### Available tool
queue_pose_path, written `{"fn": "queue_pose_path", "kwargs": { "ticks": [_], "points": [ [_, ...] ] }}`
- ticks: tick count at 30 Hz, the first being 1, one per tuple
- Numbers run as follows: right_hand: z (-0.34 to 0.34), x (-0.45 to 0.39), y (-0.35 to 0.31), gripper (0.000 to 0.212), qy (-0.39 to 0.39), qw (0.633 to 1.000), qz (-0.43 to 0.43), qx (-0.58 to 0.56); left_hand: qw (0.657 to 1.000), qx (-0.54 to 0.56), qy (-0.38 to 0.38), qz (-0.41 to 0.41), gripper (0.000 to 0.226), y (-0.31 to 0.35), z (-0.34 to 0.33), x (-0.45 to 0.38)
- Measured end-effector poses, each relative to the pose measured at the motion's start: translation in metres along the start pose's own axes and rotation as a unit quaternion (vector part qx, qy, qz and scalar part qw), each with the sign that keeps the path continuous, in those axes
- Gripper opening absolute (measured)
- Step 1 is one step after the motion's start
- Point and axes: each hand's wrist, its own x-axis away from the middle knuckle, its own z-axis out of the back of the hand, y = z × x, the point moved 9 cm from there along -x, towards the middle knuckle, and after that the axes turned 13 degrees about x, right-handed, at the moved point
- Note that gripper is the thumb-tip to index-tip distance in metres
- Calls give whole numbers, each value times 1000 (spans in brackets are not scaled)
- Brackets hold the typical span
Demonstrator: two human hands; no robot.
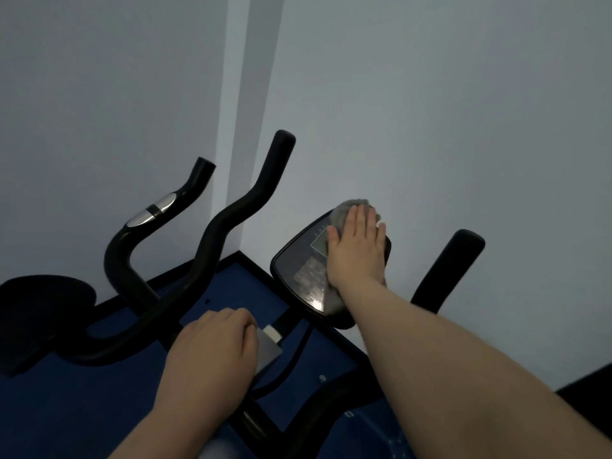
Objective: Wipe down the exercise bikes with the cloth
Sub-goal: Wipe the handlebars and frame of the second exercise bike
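Observation:
My right hand (356,246) lies flat, fingers together, and presses a grey cloth (347,207) against the black console (298,266) of the exercise bike in front of me. The cloth shows above my fingertips and below my wrist; the rest is hidden under the palm. The console screen to the left of the hand is bare and glossy. My left hand (215,352) is closed around a black bar of this bike beside a grey metal plate (270,352). This bike's right handle (447,266) rises beyond my right forearm.
To the left stand two curved black handlebars (245,207), one with a silver grip sensor (152,213), and a round black part (43,299). Blue floor (231,286) lies below. Pale walls (430,127) meet in a corner close behind the bikes.

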Motion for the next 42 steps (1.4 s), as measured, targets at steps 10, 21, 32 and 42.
{"fn": "queue_pose_path", "kwargs": {
  "ticks": [10, 21, 32, 42],
  "points": [
    [-26, 74, -40, 68, -96, 994, 55, 21, 1000, -4, -8, 8, 26, 4, 3, 2],
    [-10, -1, 1, 68, 8, 999, -40, 9, 1000, 6, 20, 16, 26, -2, 5, 2],
    [-14, 81, -69, 65, -77, 971, 224, 34, 1000, -4, 14, 17, 26, 3, 8, 6],
    [-13, -2, 2, 67, -77, 997, 22, -18, 999, 7, 31, 39, 24, -3, 8, 5]
  ]
}}
